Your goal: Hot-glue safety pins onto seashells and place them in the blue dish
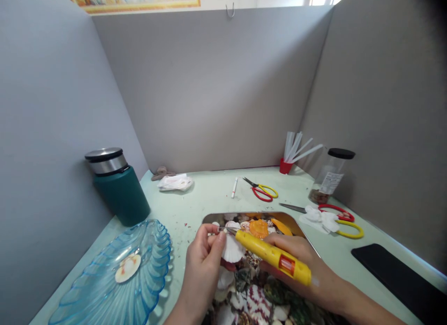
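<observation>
Left hand pinches a white, ribbed, fan-shaped shell; right hand grips a yellow glue gun.

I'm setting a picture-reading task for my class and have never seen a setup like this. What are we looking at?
There is no machine here, only a person's two bare hands. The single picture comes from a camera worn on the head, looking forward and down. The left hand holds a white, fan-shaped shell. The right hand grips a yellow tool with a metal tip, apparently a glue gun, its tip near the shell's upper edge. Below them, a metal tray of mixed shells rests on a pale green table. At the left are a see-through blue, shell-shaped dish and a dark green bottle; two pairs of scissors with red and yellow handles lie towards the right.
</observation>
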`<state>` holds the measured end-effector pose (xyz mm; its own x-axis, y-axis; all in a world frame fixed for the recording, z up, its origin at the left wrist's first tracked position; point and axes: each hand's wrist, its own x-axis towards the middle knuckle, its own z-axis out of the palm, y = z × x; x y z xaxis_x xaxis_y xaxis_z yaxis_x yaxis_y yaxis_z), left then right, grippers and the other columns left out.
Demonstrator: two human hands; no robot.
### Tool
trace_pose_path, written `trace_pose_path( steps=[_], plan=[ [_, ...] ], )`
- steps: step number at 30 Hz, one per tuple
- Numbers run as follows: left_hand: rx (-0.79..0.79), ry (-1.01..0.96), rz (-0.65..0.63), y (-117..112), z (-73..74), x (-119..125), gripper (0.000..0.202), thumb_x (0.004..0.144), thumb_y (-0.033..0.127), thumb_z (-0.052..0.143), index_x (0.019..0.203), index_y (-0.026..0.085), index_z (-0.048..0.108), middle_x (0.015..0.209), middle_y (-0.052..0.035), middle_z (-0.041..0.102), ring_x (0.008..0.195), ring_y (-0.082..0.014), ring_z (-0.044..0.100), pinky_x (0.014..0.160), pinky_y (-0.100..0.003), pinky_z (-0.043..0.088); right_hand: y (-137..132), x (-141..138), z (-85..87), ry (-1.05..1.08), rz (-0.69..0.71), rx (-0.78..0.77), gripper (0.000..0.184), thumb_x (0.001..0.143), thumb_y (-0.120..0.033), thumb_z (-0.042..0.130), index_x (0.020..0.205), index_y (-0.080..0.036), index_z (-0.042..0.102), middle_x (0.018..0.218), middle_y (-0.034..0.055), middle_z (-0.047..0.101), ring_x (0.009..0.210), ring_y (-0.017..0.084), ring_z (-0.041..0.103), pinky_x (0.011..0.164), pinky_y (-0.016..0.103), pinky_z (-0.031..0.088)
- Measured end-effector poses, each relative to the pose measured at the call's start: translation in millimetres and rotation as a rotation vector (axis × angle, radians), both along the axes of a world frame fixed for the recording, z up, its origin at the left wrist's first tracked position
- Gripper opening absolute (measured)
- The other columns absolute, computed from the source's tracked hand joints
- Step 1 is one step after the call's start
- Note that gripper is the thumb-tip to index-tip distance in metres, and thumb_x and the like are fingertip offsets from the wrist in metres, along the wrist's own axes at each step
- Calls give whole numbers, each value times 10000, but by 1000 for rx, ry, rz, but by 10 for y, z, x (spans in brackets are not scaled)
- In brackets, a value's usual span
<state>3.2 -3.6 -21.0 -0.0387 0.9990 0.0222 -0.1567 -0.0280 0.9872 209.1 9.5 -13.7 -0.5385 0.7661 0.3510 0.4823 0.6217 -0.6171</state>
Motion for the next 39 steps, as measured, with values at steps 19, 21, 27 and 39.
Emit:
trace_pose_path(
  steps=[19,21,27,39],
  plan=[
    [41,54,138,-2,12,-10,240,829,417,568,904,223,448,542,72,544,452,-88,484,411,-150,373,-9,19,11,12,23,101,147,815,-298,493,879,-184,558,745,52,612,645,181,553,587,280,387],
    [50,63,126,1,10,-8,238,830,414,566,905,222,449,545,71,540,453,-91,485,422,-161,395,-8,15,0,-2,18,109,135,833,-299,495,873,-187,559,739,50,611,643,177,553,594,278,391],
    [70,105,101,-6,20,8,230,830,406,568,894,213,461,526,70,539,442,-90,493,418,-157,378,0,14,-56,21,44,177,149,852,-313,496,911,-191,557,766,59,630,665,179,573,612,273,404],
    [64,71,98,-23,41,8,238,816,397,588,894,217,454,530,72,563,421,-90,506,404,-156,372,7,3,-54,-3,11,233,117,851,-284,498,898,-186,542,729,40,619,633,162,564,581,259,375]
  ],
)
